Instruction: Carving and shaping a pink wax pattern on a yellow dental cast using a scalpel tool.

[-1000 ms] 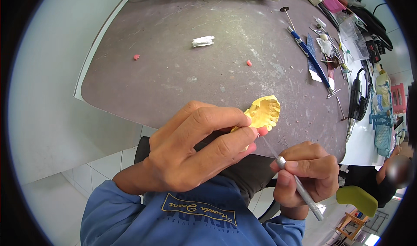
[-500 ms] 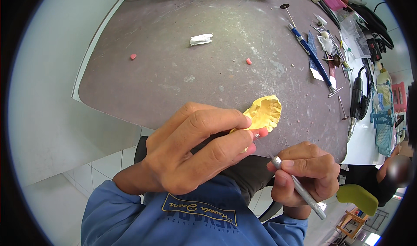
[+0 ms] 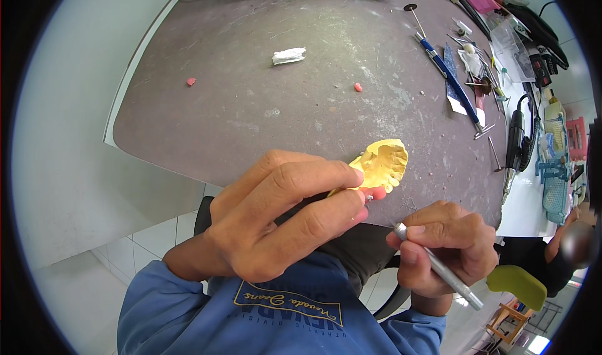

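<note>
1. Your left hand (image 3: 276, 220) is curled closed around a yellow plaster dental cast (image 3: 381, 166), pinching it between thumb and fingers, with a bit of pink wax showing at the fingertips just under the cast.
2. The cast is held in the air over the near edge of the dark grey-brown bench (image 3: 301, 104), towards its right end, teeth side tilted up and away from you.
3. Your right hand (image 3: 442, 245) is closed in a pen-like grip on a slim silver metal hand tool (image 3: 439, 266); its front end points up-left towards the cast, close to it but not touching, and its tail runs down to the right past your palm.
4. The two hands sit just beside each other, below the bench's near edge and above your blue shirt.
5. On the bench, a small white crumpled scrap (image 3: 289, 55) lies near the far middle, well apart from your hands.
6. Two small pink wax bits lie on the top: one (image 3: 191, 82) towards the left edge, one (image 3: 358, 87) near the middle.
7. A long blue-handled instrument (image 3: 448, 73) lies along the far right side, among a cluster of small metal tools.
</note>
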Demonstrator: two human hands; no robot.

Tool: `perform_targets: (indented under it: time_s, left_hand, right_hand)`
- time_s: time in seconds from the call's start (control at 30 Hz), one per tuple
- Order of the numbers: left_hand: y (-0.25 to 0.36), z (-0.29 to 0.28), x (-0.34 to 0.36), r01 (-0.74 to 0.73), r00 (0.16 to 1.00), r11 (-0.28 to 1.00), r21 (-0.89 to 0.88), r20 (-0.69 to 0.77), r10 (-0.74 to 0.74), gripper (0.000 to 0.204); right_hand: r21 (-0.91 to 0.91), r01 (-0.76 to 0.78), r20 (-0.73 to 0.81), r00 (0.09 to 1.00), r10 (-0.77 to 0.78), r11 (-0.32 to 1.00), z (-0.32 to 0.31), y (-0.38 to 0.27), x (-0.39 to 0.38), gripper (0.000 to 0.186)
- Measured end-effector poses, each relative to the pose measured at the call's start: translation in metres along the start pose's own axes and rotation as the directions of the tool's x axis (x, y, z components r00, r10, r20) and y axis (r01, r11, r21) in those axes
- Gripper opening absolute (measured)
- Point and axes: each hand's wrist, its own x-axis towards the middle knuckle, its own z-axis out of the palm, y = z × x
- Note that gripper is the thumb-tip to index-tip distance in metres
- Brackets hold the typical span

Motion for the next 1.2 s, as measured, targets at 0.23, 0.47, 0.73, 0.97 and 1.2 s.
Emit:
perform_targets:
  time_s: [0.23, 0.47, 0.73, 0.97, 1.2]
  left_hand:
    - [0.000, -0.001, 0.001, 0.011, 1.000, 1.000, 0.001, -0.011, -0.011, 0.037]
    - [0.000, 0.000, 0.002, -0.003, 0.999, 1.000, 0.015, -0.040, 0.004, 0.038]
    - [-0.004, -0.001, 0.001, -0.045, 0.998, 0.998, 0.048, -0.032, 0.046, 0.035]
    - [-0.002, -0.001, 0.002, -0.038, 0.998, 0.998, 0.056, -0.044, 0.040, 0.036]
    - [-0.002, 0.001, -0.001, -0.012, 0.998, 0.999, 0.033, -0.056, 0.014, 0.044]
  right_hand:
    - [-0.154, 0.191, 0.068, 0.981, -0.182, 0.970, 0.001, 0.001, -0.001, 0.025]
    - [-0.354, 0.146, -0.058, 0.982, -0.178, 0.924, 0.010, -0.014, 0.008, 0.036]
    - [-0.545, 0.150, 0.149, 0.985, -0.081, 0.825, 0.012, -0.008, 0.027, 0.027]
    - [-0.581, 0.163, 0.113, 0.986, -0.119, 0.797, 0.017, -0.003, 0.022, 0.016]
    - [-0.784, -0.024, -0.107, 0.989, -0.097, 0.620, -0.017, -0.006, 0.027, 0.041]
